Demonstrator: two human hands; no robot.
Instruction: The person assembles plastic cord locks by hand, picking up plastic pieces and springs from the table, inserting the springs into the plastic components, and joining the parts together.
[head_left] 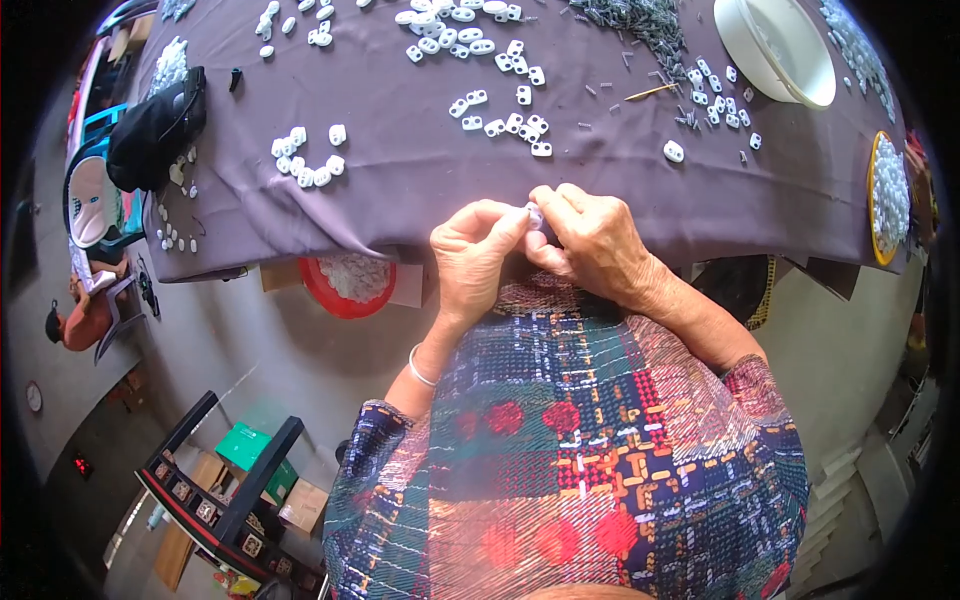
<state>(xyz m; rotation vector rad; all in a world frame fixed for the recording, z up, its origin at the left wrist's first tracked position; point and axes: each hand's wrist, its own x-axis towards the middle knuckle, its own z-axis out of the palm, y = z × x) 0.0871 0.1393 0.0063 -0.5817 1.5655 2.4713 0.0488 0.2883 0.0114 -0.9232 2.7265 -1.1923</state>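
Just over the near edge of the table, both hands meet at a small white cord lock (535,214). My left hand (474,252) pinches it between thumb and forefinger. Against its other side, the bent fingers of my right hand (603,238) press closed and partly cover it. Beyond the hands, several white two-holed cord locks (512,124) lie loose on the cloth. A single white piece (673,151) rests ahead of my right hand. Left of centre is a curved cluster of white pieces (306,170). Small springs (650,30) form a grey heap at the far side.
A dark purple cloth (400,130) covers the table. At the far right stand a white tub (785,60) and a yellow-rimmed basket (877,200) of white pieces. A thin wooden stick (652,91) lies near the springs. Below the table edge is a red basin (330,300); left, a black bag (155,130).
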